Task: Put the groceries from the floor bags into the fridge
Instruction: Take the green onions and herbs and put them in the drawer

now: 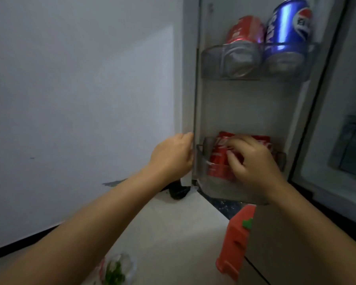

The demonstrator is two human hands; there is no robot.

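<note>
Right grip (253, 163) closed on red can (218, 161) in lower door shelf (214, 188), left grip (173, 157) clasping door edge (195, 99)

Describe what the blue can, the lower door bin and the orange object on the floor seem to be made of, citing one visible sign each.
Blue can: likely aluminium with a glossy print, given the bright streak of reflection.
Lower door bin: clear, slightly cloudy plastic; the red cans show through it.
Orange object: probably matte moulded plastic, evenly coloured with no shine.

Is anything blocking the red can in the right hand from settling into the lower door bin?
Nothing visible does. The right hand already has the red can inside the lower door bin, behind its clear front wall. The left hand grips the door edge, clear of the bin.
</note>
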